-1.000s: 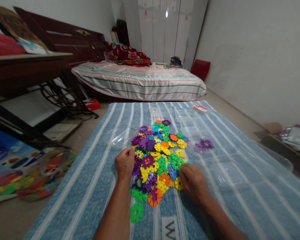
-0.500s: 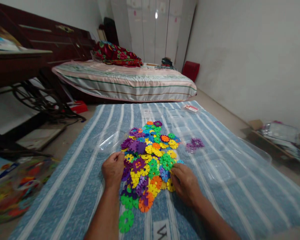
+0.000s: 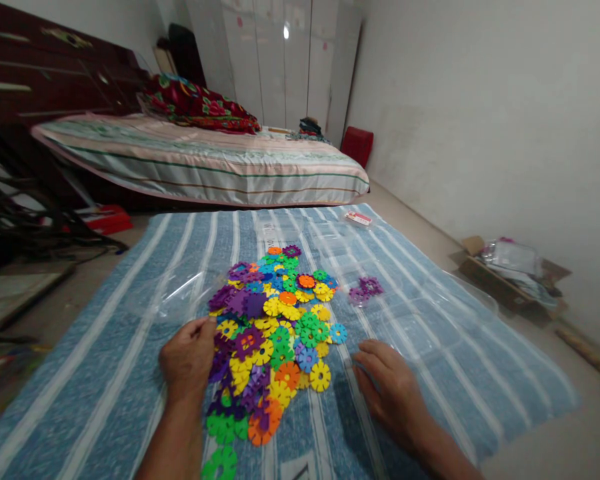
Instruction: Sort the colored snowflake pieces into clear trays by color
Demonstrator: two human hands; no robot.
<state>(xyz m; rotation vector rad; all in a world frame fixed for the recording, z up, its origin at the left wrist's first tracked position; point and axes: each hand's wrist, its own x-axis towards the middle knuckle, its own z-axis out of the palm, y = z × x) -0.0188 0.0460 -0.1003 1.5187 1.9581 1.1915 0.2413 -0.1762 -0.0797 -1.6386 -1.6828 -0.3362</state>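
Observation:
A heap of toothed, disc-shaped plastic building pieces [image 3: 280, 340] in yellow, green, purple, orange and blue covers the middle of the striped cloth [image 3: 110, 400]. My left hand [image 3: 189, 360] is closed at the heap's left edge, fingertips against purple pieces; whatever they pinch is hidden. To the right of the heap, my right hand [image 3: 387, 383] hovers just above the cloth, fingers loosely bent and thumb apart, with nothing visible in it. Nearest to it are a yellow disc [image 3: 320, 377] and a light blue disc [image 3: 338, 333]. A green disc [image 3: 220, 463] lies at the near end.
Clear plastic containers [image 3: 420, 333] stand on the right, another clear one [image 3: 180, 293] on the left. Purple pieces [image 3: 370, 287] lie right of the heap. A small red-and-white packet [image 3: 359, 219] is at the far edge. Beyond are a bed [image 3: 230, 167] and a cardboard box [image 3: 510, 287].
My right hand has drawn away from the heap to the right, and its fingers have loosened. My left hand stays by the heap's left edge. The whole view has shifted rightward.

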